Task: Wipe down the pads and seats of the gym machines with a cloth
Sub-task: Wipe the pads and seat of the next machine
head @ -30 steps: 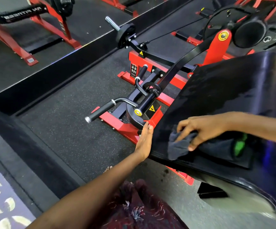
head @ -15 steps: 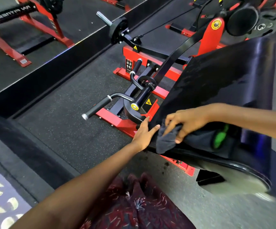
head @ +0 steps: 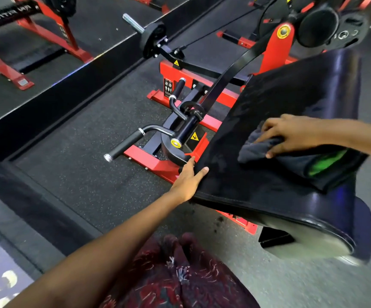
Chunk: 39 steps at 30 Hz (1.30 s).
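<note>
A large black pad (head: 280,96) of a red gym machine slopes across the right half of the view. My right hand (head: 291,132) grips a bunched dark grey cloth (head: 253,150) and presses it on the middle of the pad. A bright green patch (head: 326,161) shows on the part of the cloth trailing under my forearm. My left hand (head: 186,181) braces the pad's lower left edge, fingers straight along the side and thumb lying on top.
Below the pad's left side are the machine's red base frame (head: 157,163) and a black handle bar (head: 126,145). A chrome weight horn (head: 133,23) sticks up behind. A black raised border (head: 68,85) separates another red bench (head: 46,21). Speckled rubber floor lies to my left.
My right hand has slid the cloth from the pad's left edge, beside my left hand, up and right toward the middle. My left thumb has come to lie on the pad's top.
</note>
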### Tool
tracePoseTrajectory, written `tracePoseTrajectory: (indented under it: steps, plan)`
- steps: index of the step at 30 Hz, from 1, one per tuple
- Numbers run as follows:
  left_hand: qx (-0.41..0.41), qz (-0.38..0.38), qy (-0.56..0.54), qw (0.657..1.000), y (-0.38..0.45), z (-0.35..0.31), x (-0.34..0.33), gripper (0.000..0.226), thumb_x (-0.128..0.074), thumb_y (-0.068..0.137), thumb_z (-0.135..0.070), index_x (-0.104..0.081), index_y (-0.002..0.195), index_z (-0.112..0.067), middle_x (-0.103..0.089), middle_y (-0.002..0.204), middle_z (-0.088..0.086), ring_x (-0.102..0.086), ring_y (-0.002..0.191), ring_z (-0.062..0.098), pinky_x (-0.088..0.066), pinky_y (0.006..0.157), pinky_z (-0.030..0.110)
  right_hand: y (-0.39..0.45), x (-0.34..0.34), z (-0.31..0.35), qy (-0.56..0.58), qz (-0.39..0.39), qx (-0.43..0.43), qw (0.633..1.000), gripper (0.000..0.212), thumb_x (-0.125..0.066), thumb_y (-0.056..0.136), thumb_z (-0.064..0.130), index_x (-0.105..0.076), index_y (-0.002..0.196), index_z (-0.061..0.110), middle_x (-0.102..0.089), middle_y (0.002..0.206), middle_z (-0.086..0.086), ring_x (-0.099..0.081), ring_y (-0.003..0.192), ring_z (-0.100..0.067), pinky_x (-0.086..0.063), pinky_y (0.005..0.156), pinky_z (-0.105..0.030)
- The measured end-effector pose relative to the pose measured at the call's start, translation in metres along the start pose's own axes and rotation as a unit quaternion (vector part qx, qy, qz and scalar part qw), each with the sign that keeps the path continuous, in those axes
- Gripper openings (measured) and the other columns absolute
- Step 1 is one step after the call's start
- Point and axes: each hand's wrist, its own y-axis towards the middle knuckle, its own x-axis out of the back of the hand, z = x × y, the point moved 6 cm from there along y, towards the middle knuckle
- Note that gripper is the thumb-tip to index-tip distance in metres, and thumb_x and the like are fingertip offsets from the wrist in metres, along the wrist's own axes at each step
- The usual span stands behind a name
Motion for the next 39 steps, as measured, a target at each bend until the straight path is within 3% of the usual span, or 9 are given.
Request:
tracePoseTrajectory:
  steps: [5, 8, 11, 17, 20, 24, 30, 36, 39]
  plan:
    - [-0.014, 0.017, 0.053, 0.998, 0.005, -0.005, 0.001, 0.073, -0.044, 0.091, -0.054, -0.015, 0.151, -0.024, -0.027, 0.155, 0.002, -0.028, 0.141, 0.022, -0.027, 0.114, 0.047, -0.028, -0.022, 0.072, 0.114, 0.078, 0.160, 0.977, 0.050, -0.070, 0.078, 0.051, -0.054, 0.125, 0.048, -0.046, 0.121, 0.010, -0.044, 0.105, -0.005, -0.033, 0.097, -0.020]
    - [-0.049, 0.016, 0.086, 0.995, 0.008, -0.020, 0.000, 0.068, -0.043, 0.094, -0.042, -0.014, 0.152, -0.020, -0.024, 0.156, 0.001, -0.024, 0.142, 0.019, -0.025, 0.115, 0.047, -0.030, -0.004, 0.034, 0.157, 0.063, 0.119, 0.978, 0.058, -0.077, 0.069, 0.044, -0.057, 0.123, 0.040, -0.053, 0.117, 0.006, -0.049, 0.104, 0.001, -0.032, 0.090, -0.007]
    - [-0.097, 0.002, 0.122, 0.988, 0.012, -0.047, -0.007, 0.064, -0.041, 0.099, -0.038, -0.013, 0.152, -0.014, -0.019, 0.158, 0.003, -0.018, 0.145, 0.018, -0.018, 0.118, 0.042, -0.029, 0.004, -0.003, -0.035, 0.006, -0.010, 0.999, 0.049, -0.067, 0.082, 0.047, -0.052, 0.128, 0.045, -0.044, 0.132, 0.007, -0.043, 0.110, -0.017, -0.034, 0.095, -0.021]
    - [-0.141, -0.007, 0.156, 0.978, 0.033, -0.091, -0.032, 0.066, -0.041, 0.099, -0.044, -0.017, 0.151, -0.011, -0.019, 0.158, 0.004, -0.014, 0.146, 0.017, -0.014, 0.118, 0.042, -0.063, -0.015, 0.062, 0.122, 0.065, 0.143, 0.980, 0.047, -0.069, 0.079, 0.049, -0.051, 0.122, 0.054, -0.041, 0.122, 0.018, -0.039, 0.107, -0.005, -0.031, 0.097, -0.017]
    - [-0.140, -0.014, 0.200, 0.970, 0.038, -0.088, -0.035, 0.067, -0.040, 0.098, -0.048, -0.020, 0.151, -0.013, -0.019, 0.158, 0.002, -0.015, 0.146, 0.016, -0.013, 0.118, 0.043, -0.051, 0.005, 0.005, 0.142, 0.009, 0.074, 0.987, 0.056, -0.077, 0.068, 0.046, -0.061, 0.121, 0.039, -0.051, 0.124, 0.007, -0.046, 0.102, 0.000, -0.030, 0.091, -0.010]
    - [-0.142, -0.018, 0.194, 0.970, 0.041, -0.086, -0.033, 0.066, -0.041, 0.098, -0.048, -0.021, 0.150, -0.013, -0.018, 0.158, 0.001, -0.012, 0.146, 0.016, -0.010, 0.119, 0.040, -0.037, 0.008, -0.037, -0.082, -0.043, -0.069, 0.993, 0.050, -0.064, 0.082, 0.050, -0.050, 0.129, 0.049, -0.042, 0.136, 0.006, -0.039, 0.107, -0.020, -0.036, 0.098, -0.033]
    - [-0.154, -0.034, 0.185, 0.970, 0.042, -0.087, -0.030, 0.065, -0.047, 0.096, -0.047, -0.029, 0.147, -0.013, -0.028, 0.155, 0.002, -0.021, 0.144, 0.016, -0.015, 0.118, 0.038, -0.041, -0.012, 0.040, 0.056, 0.062, 0.123, 0.989, 0.047, -0.063, 0.084, 0.050, -0.039, 0.122, 0.063, -0.036, 0.125, 0.018, -0.036, 0.108, -0.010, -0.033, 0.100, -0.026]
    - [-0.151, -0.061, 0.205, 0.965, 0.069, -0.101, -0.024, 0.046, -0.050, 0.096, -0.040, -0.046, 0.129, -0.009, -0.048, 0.132, 0.005, -0.042, 0.128, 0.023, -0.025, 0.108, 0.034, -0.016, 0.018, -0.072, -0.024, -0.028, -0.076, 0.996, 0.047, -0.062, 0.083, 0.053, -0.040, 0.124, 0.059, -0.039, 0.138, 0.009, -0.029, 0.095, -0.010, -0.035, 0.095, -0.026]
    - [-0.155, -0.061, 0.186, 0.968, 0.088, -0.114, -0.025, 0.050, -0.050, 0.096, -0.040, -0.042, 0.134, -0.007, -0.046, 0.137, 0.008, -0.040, 0.131, 0.023, -0.026, 0.111, 0.035, -0.023, 0.008, -0.052, -0.097, -0.049, -0.071, 0.992, 0.050, -0.051, 0.086, 0.060, -0.037, 0.134, 0.056, -0.038, 0.134, 0.009, -0.033, 0.098, -0.013, -0.039, 0.093, -0.030]
